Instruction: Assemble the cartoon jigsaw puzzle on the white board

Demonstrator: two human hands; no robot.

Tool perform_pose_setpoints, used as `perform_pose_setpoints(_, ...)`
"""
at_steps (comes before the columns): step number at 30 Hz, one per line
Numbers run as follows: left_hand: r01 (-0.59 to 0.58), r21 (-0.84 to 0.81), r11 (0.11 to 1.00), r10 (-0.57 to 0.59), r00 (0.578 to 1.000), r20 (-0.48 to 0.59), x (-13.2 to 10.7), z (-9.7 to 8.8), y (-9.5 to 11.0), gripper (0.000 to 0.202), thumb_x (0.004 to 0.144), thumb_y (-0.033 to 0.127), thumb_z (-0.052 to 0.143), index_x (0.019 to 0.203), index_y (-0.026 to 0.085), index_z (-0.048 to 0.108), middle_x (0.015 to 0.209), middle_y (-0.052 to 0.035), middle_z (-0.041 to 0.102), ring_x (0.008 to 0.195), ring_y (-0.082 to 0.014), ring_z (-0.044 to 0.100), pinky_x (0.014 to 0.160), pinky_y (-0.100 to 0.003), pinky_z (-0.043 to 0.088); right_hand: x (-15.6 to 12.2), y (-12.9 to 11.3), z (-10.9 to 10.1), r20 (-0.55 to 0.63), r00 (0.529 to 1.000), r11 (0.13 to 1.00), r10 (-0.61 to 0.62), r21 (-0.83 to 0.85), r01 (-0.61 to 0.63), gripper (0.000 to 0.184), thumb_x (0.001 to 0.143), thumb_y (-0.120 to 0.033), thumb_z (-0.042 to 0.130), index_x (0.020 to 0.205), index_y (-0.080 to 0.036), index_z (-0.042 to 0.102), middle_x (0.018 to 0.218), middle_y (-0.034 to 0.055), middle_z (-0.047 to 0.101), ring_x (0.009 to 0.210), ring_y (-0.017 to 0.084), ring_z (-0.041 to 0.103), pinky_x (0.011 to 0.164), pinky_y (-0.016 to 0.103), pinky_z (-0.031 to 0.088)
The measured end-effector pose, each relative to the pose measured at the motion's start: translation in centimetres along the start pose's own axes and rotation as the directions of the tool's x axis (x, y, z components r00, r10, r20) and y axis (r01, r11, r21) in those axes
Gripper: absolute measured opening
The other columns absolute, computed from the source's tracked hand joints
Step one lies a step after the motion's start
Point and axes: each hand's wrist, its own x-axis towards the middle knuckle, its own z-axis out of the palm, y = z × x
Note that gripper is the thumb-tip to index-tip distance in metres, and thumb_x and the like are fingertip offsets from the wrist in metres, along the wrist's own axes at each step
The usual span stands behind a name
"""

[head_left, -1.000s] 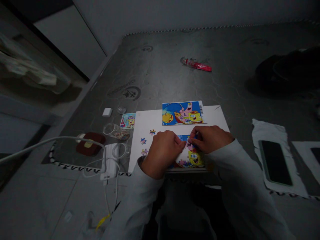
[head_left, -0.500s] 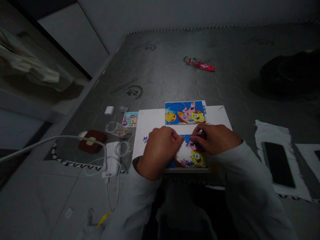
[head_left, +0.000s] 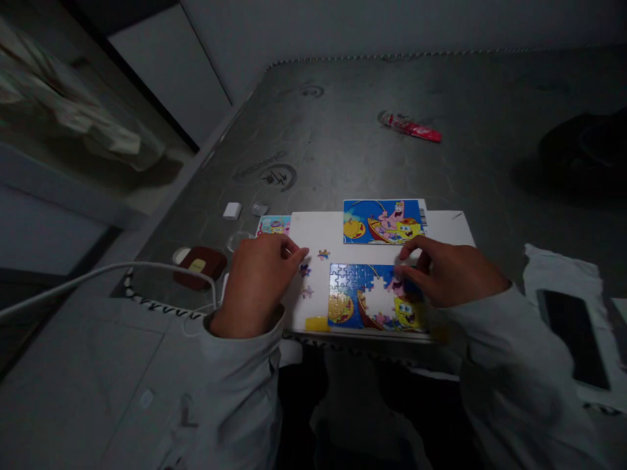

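Gapped jigsaw puzzle (head_left: 345, 281) is lying right of lower centre. Left hand (head_left: 257, 277) is hovering by loose pieces (head_left: 324, 254), fingers narrow, grip impossible to tell; right hand (head_left: 450, 271) is hovering at the puzzle's right side, fingers slightly apart. Risk: dragging thumb could be pulling the puzzle apart.

Puzzle (head_left: 349, 282) partly behind right hand (head_left: 453, 271), cartoon card (head_left: 274, 224) partly covered, dark object (head_left: 588, 149) cut off

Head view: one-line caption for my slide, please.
Left hand beside loose pieces, right hand at the upper right of a jigsaw with a gap inside, picture card beyond.
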Motion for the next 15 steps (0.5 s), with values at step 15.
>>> perform_pose_setpoints(15, -0.220, -0.157, 0.963, 0.221, 0.975, -0.016, 0.6, 2.8, 0.5, 0.014, 0.093, 0.025, 0.073, 0.105, 0.019, 0.079, 0.108, -0.0081, 0.079, 0.103, -0.0260, 0.069, 0.095, -0.040, 0.050, 0.9, 2.5, 0.2, -0.010, 0.997, 0.997, -0.072, -0.033, 0.071, 0.039, 0.091, -0.065, 0.058, 0.105, -0.031, 0.074, 0.084, 0.0056, 0.080, 0.063, 0.025, 0.069, 0.054, 0.037, 0.042)
